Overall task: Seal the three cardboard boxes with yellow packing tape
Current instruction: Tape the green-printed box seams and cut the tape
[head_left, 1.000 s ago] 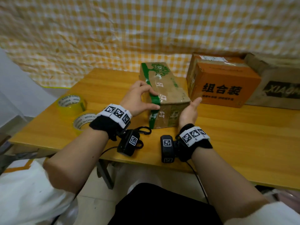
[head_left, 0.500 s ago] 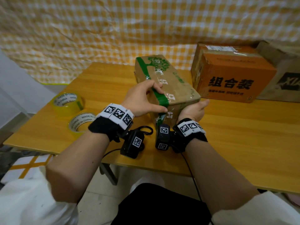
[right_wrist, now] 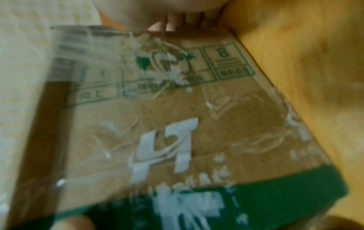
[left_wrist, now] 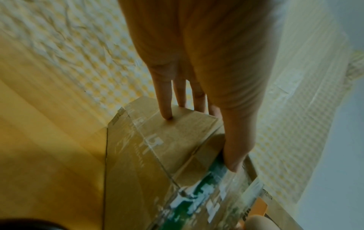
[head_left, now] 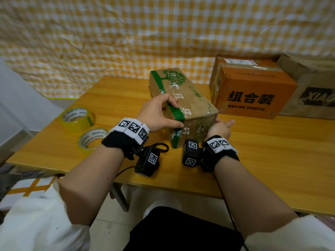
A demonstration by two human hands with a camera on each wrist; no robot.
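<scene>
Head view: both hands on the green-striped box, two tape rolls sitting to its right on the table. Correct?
Not quite. The two tape rolls sit to the left of the green-striped box, beside the left hand, not to its right; the head view shows this. The right hand is on the box too.

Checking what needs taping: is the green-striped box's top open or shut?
Shut: the box top lies flat under old clear tape, left hand resting on it.

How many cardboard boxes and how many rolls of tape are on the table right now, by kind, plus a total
Cardboard boxes: 3, the green-striped box, the orange box, the brown box
Tape rolls: 2, the far roll, the near roll
Total: 5
</scene>
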